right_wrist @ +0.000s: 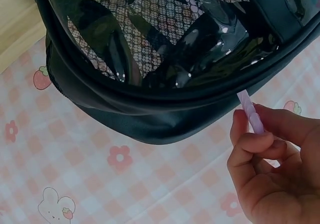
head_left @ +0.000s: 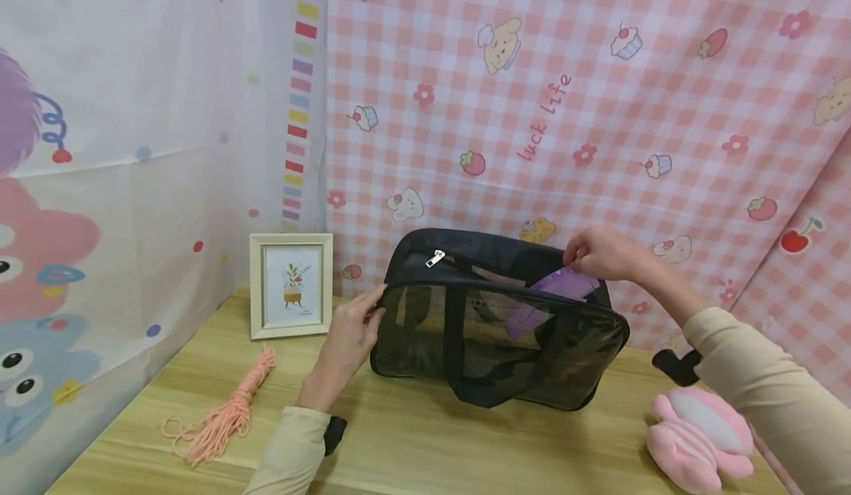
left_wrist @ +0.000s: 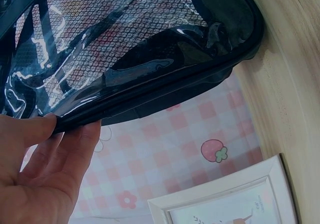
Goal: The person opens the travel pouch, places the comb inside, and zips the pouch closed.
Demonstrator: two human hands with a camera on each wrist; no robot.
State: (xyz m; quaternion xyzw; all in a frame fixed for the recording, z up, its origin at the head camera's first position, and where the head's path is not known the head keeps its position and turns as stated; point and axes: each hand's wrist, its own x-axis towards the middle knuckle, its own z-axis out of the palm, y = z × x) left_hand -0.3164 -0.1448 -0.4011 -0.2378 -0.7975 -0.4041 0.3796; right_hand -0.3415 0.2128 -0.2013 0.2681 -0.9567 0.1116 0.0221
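Observation:
A black zip bag [head_left: 412,351] with clear front panels and mesh behind stands on the table, its top unzipped. At its left upper corner my left hand [head_left: 349,340] pinches the piped edge, thumb in front and fingers behind in the left wrist view. Over the right end of the opening, my right hand [head_left: 603,253] holds a purple comb [head_left: 565,281] between thumb and fingers. Most of the comb is down inside the bag and shows dimly through the front. Its held end [right_wrist: 251,115] is visible in the right wrist view. The zip pull [head_left: 435,258] lies on the bag's upper left.
Left of the bag stands a cream picture frame [head_left: 255,288]. A bundle of peach cord [head_left: 233,406] lies in front of it. A pink plush toy [head_left: 698,436] sits at the table's right, below my right sleeve. Pink checked cloth [head_left: 465,111] hangs behind the table [head_left: 399,443].

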